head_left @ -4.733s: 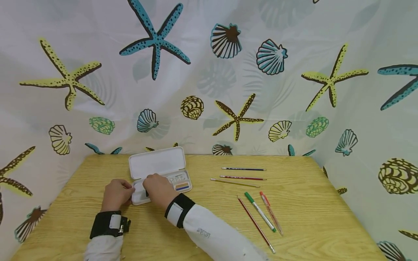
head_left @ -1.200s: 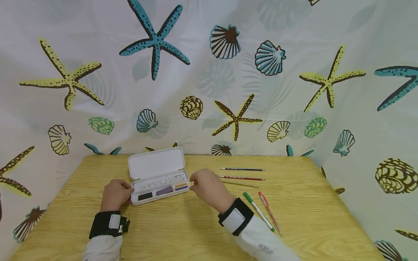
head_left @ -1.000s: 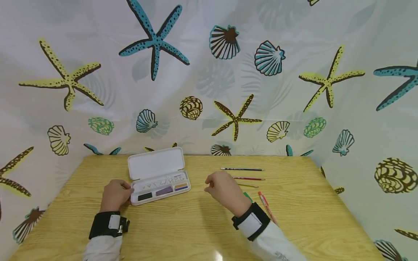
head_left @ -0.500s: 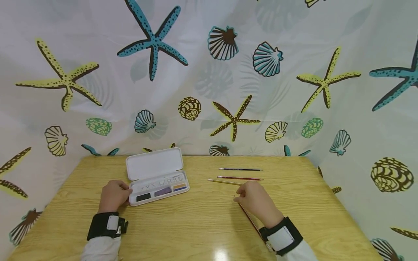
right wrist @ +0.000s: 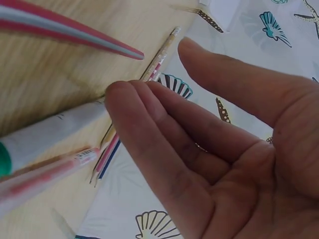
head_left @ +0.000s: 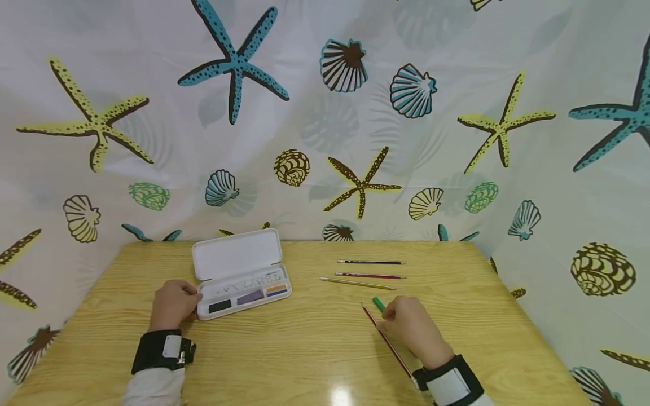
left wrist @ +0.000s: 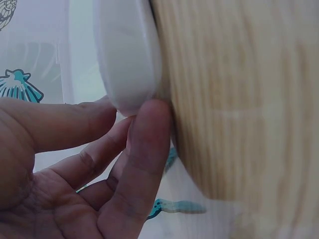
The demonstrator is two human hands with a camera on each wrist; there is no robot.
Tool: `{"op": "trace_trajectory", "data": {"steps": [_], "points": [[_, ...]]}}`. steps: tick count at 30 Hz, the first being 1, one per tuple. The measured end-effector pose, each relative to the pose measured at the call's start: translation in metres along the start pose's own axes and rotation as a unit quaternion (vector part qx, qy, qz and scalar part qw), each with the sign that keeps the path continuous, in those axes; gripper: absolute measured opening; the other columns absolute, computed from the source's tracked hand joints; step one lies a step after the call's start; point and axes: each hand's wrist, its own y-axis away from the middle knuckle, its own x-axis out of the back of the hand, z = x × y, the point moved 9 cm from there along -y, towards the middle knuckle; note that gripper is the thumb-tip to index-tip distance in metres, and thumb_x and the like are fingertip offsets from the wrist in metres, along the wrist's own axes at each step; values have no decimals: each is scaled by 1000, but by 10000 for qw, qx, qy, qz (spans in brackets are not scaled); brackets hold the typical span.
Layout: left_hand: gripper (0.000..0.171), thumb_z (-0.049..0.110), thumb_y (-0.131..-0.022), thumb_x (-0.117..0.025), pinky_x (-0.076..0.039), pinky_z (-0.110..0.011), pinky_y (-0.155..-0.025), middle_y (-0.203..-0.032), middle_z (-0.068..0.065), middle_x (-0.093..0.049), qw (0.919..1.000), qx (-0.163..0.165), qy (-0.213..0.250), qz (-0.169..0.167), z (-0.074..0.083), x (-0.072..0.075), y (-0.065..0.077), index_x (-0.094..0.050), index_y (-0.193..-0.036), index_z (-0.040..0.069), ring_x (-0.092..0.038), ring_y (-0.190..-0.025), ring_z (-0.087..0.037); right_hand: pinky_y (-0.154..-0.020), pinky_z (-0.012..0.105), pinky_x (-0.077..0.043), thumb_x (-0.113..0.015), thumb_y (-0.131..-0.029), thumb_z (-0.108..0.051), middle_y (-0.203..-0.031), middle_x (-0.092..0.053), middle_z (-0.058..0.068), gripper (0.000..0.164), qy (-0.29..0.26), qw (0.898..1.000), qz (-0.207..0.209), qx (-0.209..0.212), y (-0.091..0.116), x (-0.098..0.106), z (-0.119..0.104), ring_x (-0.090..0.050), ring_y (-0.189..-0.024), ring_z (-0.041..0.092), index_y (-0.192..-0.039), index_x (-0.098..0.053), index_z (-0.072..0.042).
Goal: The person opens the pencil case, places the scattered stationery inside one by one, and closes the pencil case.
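A white pencil case [head_left: 237, 255] lies at the left with its lid back. In it are a dark block [head_left: 220, 305], a purple piece [head_left: 251, 297], an orange and blue block [head_left: 276, 290] and a clear stencil ruler [head_left: 254, 279]. My left hand [head_left: 174, 304] pinches the case's left end between thumb and fingertips; that white end [left wrist: 129, 55] fills the top of the left wrist view. Over the green-capped marker [right wrist: 55, 130], my right hand [head_left: 413, 330] has thumb and fingers apart, fingertips at the marker's end. A dark red pencil [head_left: 391, 347] runs beside it.
Three pencils, one dark blue [head_left: 370, 261], one red [head_left: 370, 276] and one yellow [head_left: 358, 283], lie farther back. A red pen [right wrist: 50, 177] beside the marker is hidden by my hand in the head view. A patterned cloth [head_left: 304, 197] hangs behind the table.
My right hand has left the inside of the case, exposing the dark block and purple piece, and has moved right and nearer to the marker. My left hand stays at the case.
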Motion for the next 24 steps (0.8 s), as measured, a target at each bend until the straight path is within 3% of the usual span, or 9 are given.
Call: {"op": "trace_trajectory", "data": {"steps": [6, 11, 24], "points": [[21, 8, -95, -66, -51, -29, -54, -86, -22, -64, 10000, 64, 17, -21, 1, 0, 1, -64, -102, -12, -63, -63, -21, -60, 32, -50, -88, -77, -5, -78, -70, 3, 11, -302, 9995, -14, 17, 3, -12, 6, -57, -69, 15, -80, -78, -1], [22, 9, -96, -66, -51, -29, -55, -87, -21, -63, 9999, 124, 4, -85, 1, -2, 2, -64, -104, -13, -63, -64, -22, -57, 30, -48, -89, -76, -4, -69, -66, -1, 13, -229, 9997, -24, -77, 4, -20, 12, -55, -63, 13, -75, -75, -4], [24, 9, -97, -65, -52, -29, -55, -88, -23, -64, 9999, 111, 1, -94, 2, -1, 2, -64, -105, -13, -64, -64, -22, -65, 42, -54, -93, -69, -7, -72, -67, 1, 21, 343, 9990, 270, -73, 5, -20, 11, -61, -68, 16, -72, -72, -8]]}}
